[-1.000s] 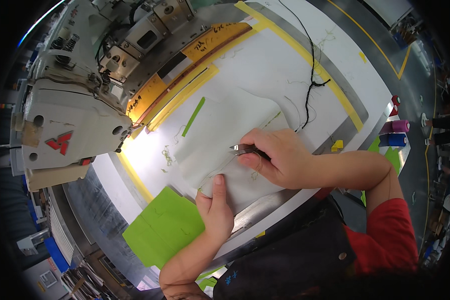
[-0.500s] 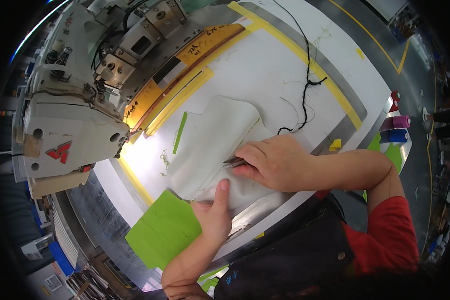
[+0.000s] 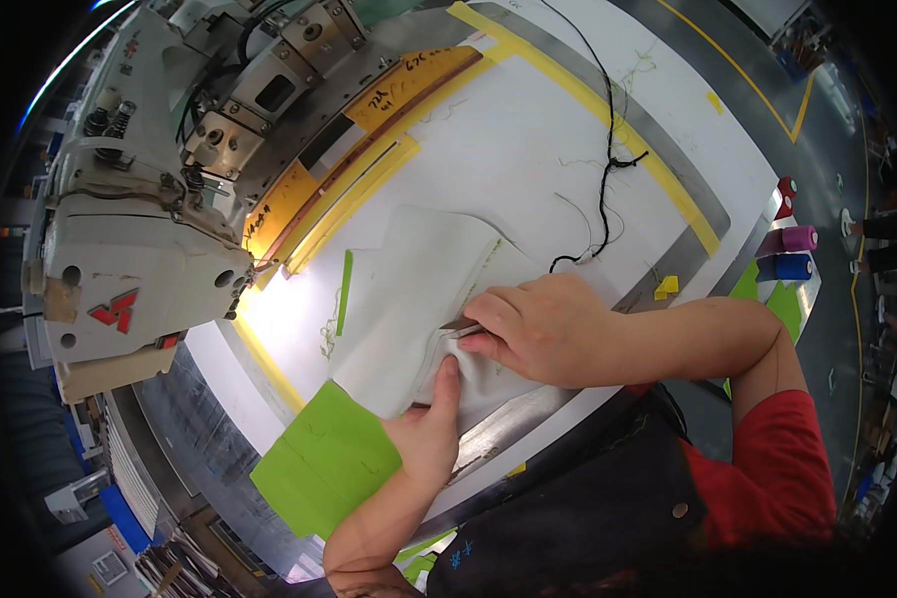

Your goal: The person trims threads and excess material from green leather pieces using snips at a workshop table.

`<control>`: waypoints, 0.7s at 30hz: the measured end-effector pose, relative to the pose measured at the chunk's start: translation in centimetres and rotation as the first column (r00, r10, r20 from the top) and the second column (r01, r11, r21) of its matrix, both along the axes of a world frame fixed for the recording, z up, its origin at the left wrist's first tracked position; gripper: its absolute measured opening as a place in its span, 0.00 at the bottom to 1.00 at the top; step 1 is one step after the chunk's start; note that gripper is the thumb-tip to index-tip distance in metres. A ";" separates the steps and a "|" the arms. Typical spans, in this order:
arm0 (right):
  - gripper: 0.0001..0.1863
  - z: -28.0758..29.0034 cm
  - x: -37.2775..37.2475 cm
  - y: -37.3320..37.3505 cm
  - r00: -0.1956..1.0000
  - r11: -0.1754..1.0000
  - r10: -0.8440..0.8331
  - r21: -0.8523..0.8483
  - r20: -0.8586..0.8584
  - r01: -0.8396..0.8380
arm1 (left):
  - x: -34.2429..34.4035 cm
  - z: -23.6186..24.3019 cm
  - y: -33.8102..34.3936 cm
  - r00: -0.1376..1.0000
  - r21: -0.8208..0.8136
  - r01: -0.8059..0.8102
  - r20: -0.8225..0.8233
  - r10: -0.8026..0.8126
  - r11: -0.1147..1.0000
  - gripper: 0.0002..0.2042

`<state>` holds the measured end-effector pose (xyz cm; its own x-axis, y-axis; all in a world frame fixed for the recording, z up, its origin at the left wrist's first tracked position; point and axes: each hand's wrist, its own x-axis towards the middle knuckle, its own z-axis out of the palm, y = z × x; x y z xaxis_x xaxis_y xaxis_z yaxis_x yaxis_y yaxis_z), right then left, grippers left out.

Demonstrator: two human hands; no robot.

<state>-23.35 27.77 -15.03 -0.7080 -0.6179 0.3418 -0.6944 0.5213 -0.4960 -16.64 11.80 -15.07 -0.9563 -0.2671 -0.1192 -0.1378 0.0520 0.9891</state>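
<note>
A table point(image 3: 508, 130) with a white sheeted top, crossed by a yellow tape strip point(image 3: 668, 189), stands over a dark grey floor point(image 3: 743, 75) with a painted yellow line. A white metal sewing machine point(image 3: 135, 269) overhangs the table's left edge, hiding what lies behind. By the right edge sit red, purple and blue thread spools point(image 3: 796, 239); a knotted black cord point(image 3: 605, 194) trails down from the far edge. A flat lime-green fabric panel point(image 3: 324, 458) lies toward the near-left corner, partly covered by the left arm. The smooth white fabric piece point(image 3: 389, 329) lies near the table's near edge. The right hand point(image 3: 471, 324) pinches small metal snips point(image 3: 458, 327), mostly hidden, against it. The left hand point(image 3: 429, 429) presses its thumb on the fabric; its other fingers are hidden, so I cannot tell their grip.
</note>
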 end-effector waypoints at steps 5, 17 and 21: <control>0.13 0.0 0.2 -0.4 0.951 0.992 0.046 -0.129 0.305 -0.007 | 0.3 0.1 -0.2 0.998 0.030 0.010 0.067 -0.012 0.999 0.20; 0.11 0.0 0.1 -0.6 0.946 0.963 0.094 -0.270 0.310 -0.007 | 0.4 -0.2 -0.6 0.998 -0.066 0.035 -0.048 -0.038 0.997 0.16; 0.10 0.0 0.0 -0.4 0.978 0.960 0.088 -0.277 0.187 -0.034 | 0.5 -0.6 -0.8 0.996 -0.035 0.059 -0.059 -0.062 0.998 0.17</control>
